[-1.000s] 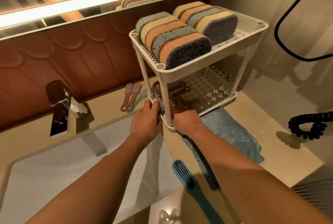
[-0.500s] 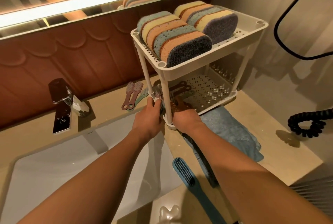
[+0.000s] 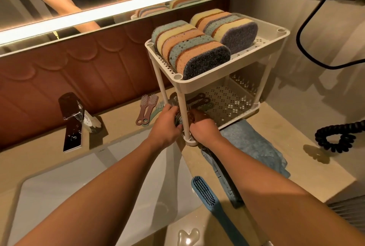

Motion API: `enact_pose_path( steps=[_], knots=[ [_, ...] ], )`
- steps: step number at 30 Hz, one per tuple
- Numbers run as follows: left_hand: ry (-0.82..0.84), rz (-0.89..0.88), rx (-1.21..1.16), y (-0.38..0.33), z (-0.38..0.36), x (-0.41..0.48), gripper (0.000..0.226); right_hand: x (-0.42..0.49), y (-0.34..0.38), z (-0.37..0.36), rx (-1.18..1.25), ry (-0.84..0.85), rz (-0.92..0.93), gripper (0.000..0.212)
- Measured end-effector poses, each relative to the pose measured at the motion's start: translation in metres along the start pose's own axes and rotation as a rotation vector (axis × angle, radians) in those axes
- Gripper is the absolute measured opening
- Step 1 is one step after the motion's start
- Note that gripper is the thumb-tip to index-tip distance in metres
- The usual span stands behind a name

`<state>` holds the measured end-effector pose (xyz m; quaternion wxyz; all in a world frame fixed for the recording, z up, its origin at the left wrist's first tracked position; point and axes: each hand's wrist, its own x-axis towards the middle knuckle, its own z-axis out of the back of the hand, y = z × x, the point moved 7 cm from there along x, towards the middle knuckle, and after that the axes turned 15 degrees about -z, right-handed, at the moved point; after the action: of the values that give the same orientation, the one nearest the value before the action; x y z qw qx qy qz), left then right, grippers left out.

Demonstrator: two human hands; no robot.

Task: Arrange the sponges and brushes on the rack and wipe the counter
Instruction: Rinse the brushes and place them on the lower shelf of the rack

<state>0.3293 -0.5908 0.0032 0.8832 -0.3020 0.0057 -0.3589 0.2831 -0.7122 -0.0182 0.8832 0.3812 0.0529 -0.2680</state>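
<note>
A white two-tier rack [image 3: 199, 87] stands on the bench [image 3: 296, 162] right of centre, against the back wall. Its top tier holds the sponges [image 3: 189, 52] on edge in two rows, packed side by side, dark scouring faces toward the camera. On the perforated lower shelf [image 3: 229, 103] a few dark brush handles [image 3: 199, 99] lie near the front left corner.

Both hands meet at the rack's front left leg, in the middle of the frame. The left hand [image 3: 166, 125] is just left of the leg, its fingers curled round a grey-green brush [image 3: 178, 122]. The right hand [image 3: 203, 129] is just right of the leg, reaching into the lower shelf with its fingers curled over a brown brush [image 3: 192, 115]. I cannot tell whether they grip it or only rest on it.

Left of the rack, small brushes [image 3: 148, 107] lie together on the bench. A blue brush [image 3: 205, 192] lies at lower centre, bristles up, beside the sink [image 3: 88, 196]. A dark flat brush [image 3: 221, 172] shows partly under the right forearm. A blue cloth [image 3: 254, 145] lies crumpled in front of the rack. A chrome tap [image 3: 72, 125] stands at the left, and a black coiled cord [image 3: 335, 137] rests at the right edge.
</note>
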Motion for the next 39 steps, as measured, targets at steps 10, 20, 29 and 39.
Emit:
enact_pose_path(
  steps=[10, 20, 29, 39],
  knots=[
    [0.026, -0.031, -0.091, 0.005, -0.012, 0.016, 0.039, 0.032, 0.004, -0.004, 0.389, 0.039, -0.082, 0.031],
    [0.007, -0.076, -0.026, 0.008, -0.016, 0.009, 0.031, 0.054, 0.018, 0.006, 0.370, -0.085, -0.039, 0.032],
    [0.050, 0.026, 0.100, 0.019, -0.025, -0.010, 0.061, 0.030, 0.022, 0.016, -0.204, -0.041, 0.203, 0.049],
    [0.253, -0.005, 0.239, 0.015, -0.040, -0.026, 0.043, 0.005, -0.002, 0.004, -0.435, -0.071, 0.264, 0.048]
  ],
)
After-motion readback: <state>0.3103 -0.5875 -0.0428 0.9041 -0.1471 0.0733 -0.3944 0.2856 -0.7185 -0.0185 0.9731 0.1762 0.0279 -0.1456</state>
